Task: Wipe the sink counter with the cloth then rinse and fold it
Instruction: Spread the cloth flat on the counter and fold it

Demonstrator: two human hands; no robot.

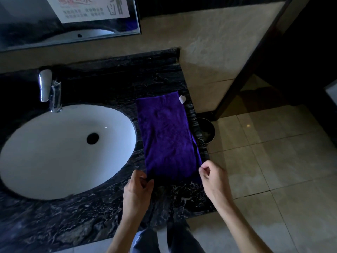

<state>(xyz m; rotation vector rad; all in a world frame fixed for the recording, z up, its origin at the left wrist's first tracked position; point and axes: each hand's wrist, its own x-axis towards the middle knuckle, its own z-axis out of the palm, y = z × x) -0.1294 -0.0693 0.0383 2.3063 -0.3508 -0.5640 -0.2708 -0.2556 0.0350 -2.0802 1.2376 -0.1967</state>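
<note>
A purple cloth (166,136) lies flat as a long folded strip on the dark marble counter (113,83), to the right of the white oval sink (54,152). A small white tag (182,98) sticks out at its far right corner. My left hand (138,189) pinches the cloth's near left corner. My right hand (213,178) pinches the near right corner, at the counter's right edge.
A chrome faucet (50,90) stands behind the sink, and a mirror (69,21) with a paper notice hangs above. A round dark bin (207,130) sits on the tiled floor just past the counter's right end. A dark partition (255,57) rises at the right.
</note>
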